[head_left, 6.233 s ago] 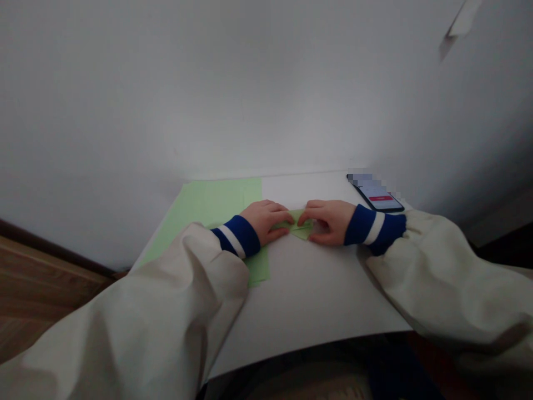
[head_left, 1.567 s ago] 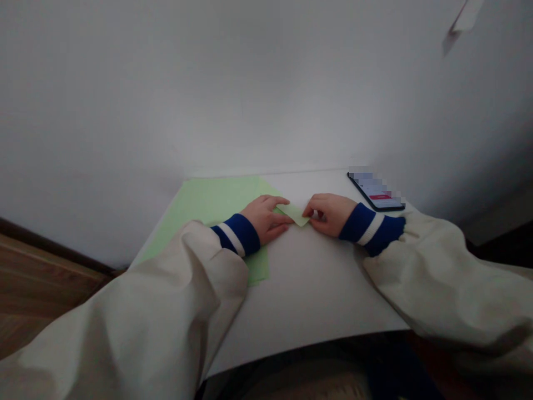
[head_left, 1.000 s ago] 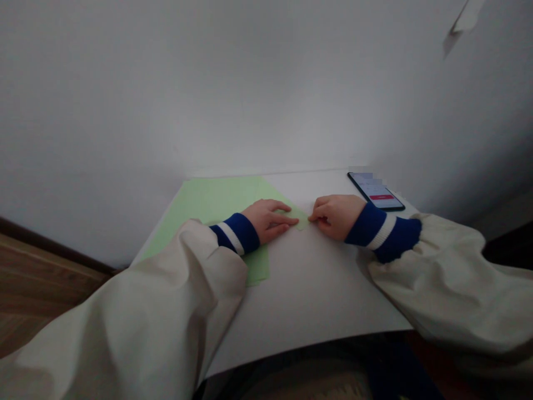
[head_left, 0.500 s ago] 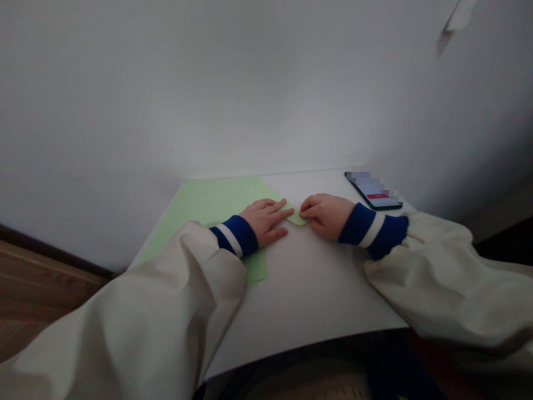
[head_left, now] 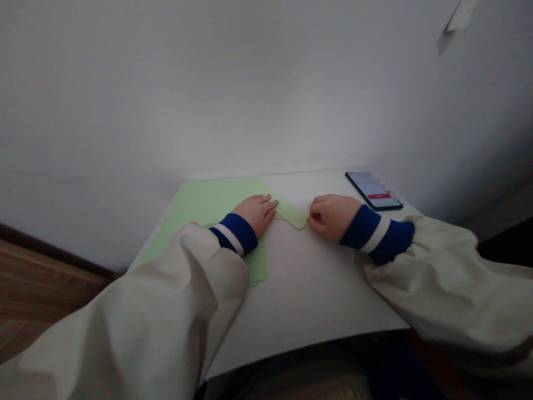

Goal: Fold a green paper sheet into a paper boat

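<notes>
A narrow folded piece of light green paper point(head_left: 295, 215) lies between my two hands, its lower edge coming to a blunt point. My left hand point(head_left: 256, 214) has its thumb and fingers drawn together at the left end of this piece, partly covering it. At the right end, the curled fingertips of my right hand point(head_left: 333, 217) pinch the paper's tip. Under my left hand and forearm spread larger light green sheets point(head_left: 212, 197), partly hidden by the sleeve.
A smartphone point(head_left: 375, 191) with a lit screen lies at the back right of the white tabletop point(head_left: 308, 294). A pale wall point(head_left: 266, 100) rises right behind the table. Brown wooden furniture point(head_left: 41, 289) stands at the left.
My left hand has drawn back a little to the left, its spread fingers now closed together. My right hand has shifted slightly right, and more of the folded paper shows.
</notes>
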`<act>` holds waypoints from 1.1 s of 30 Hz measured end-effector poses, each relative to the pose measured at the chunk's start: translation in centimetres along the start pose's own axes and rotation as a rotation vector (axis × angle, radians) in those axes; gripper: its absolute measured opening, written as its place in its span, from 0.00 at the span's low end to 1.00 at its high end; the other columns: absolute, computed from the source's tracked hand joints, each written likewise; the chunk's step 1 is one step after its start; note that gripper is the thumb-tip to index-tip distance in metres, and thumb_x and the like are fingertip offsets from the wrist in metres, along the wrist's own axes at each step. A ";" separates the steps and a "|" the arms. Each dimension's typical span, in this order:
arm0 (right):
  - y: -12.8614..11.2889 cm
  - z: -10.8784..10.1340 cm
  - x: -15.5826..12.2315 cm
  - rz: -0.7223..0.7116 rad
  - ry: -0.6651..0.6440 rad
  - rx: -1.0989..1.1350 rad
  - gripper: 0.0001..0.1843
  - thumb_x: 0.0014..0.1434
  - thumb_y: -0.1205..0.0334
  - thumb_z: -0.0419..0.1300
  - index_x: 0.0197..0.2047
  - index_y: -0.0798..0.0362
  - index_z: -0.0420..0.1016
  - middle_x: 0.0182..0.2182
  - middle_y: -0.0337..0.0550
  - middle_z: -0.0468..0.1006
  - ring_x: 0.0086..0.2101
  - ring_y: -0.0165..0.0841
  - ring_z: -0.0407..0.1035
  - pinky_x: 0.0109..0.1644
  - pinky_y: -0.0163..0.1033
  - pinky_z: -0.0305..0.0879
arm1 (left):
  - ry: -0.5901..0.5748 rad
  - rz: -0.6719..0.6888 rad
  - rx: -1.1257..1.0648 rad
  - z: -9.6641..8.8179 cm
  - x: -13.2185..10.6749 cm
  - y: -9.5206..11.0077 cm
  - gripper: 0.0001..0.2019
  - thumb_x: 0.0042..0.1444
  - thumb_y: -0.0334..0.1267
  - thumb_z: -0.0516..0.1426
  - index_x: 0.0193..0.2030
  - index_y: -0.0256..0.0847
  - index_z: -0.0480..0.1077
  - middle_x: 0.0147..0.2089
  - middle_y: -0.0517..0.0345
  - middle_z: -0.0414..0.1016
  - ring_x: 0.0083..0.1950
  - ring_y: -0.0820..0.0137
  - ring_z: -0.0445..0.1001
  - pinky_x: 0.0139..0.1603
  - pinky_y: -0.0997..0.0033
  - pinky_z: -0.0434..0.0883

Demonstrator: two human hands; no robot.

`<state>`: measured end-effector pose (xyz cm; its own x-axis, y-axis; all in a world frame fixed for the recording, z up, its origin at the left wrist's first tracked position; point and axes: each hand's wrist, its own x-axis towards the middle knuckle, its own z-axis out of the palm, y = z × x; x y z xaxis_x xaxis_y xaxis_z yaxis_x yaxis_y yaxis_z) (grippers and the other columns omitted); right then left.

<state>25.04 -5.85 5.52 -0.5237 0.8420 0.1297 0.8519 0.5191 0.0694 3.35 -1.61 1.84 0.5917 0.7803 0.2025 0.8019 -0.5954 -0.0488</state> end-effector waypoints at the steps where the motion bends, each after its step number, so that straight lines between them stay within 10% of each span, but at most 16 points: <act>1: 0.0 0.3 0.0 0.029 0.038 0.017 0.16 0.57 0.54 0.51 0.33 0.54 0.76 0.35 0.49 0.76 0.37 0.38 0.69 0.40 0.41 0.64 | 0.036 0.020 -0.008 -0.2 0.0 -0.1 0.19 0.61 0.39 0.45 0.54 0.36 0.68 0.56 0.45 0.69 0.55 0.60 0.68 0.57 0.56 0.62; 6: 0.8 2.5 0.6 -0.001 0.144 0.130 0.23 0.54 0.48 0.55 0.44 0.57 0.74 0.44 0.53 0.74 0.44 0.42 0.66 0.48 0.47 0.62 | 0.140 -0.004 -0.007 -0.7 -0.4 0.4 0.17 0.56 0.41 0.51 0.49 0.40 0.72 0.46 0.46 0.73 0.46 0.57 0.69 0.47 0.52 0.67; 13: 1.1 3.7 1.4 -0.068 0.226 0.372 0.14 0.47 0.61 0.61 0.38 0.57 0.74 0.44 0.51 0.75 0.46 0.38 0.68 0.54 0.45 0.58 | 0.178 0.122 -0.028 0.3 -0.4 0.4 0.22 0.57 0.36 0.49 0.59 0.43 0.62 0.62 0.50 0.61 0.60 0.58 0.58 0.59 0.51 0.57; 19: 1.0 4.0 1.3 -0.047 0.251 0.334 0.17 0.46 0.59 0.60 0.40 0.58 0.73 0.44 0.52 0.75 0.47 0.41 0.67 0.54 0.47 0.58 | 0.029 0.139 -0.077 0.2 -0.3 0.5 0.22 0.59 0.37 0.46 0.60 0.42 0.60 0.60 0.51 0.64 0.62 0.54 0.56 0.59 0.43 0.55; 33: 0.8 3.8 1.2 -0.108 0.218 0.464 0.11 0.49 0.56 0.59 0.34 0.55 0.71 0.49 0.55 0.72 0.51 0.42 0.65 0.55 0.52 0.57 | 0.252 0.194 -0.057 -1.2 -1.2 1.1 0.30 0.43 0.38 0.55 0.58 0.43 0.62 0.49 0.50 0.63 0.52 0.57 0.62 0.62 0.38 0.45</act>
<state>25.00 -3.86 2.00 -0.5523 0.7555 0.3524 0.6735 0.6535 -0.3455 3.42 -3.39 2.78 0.6881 0.5836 0.4312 0.6663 -0.7435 -0.0570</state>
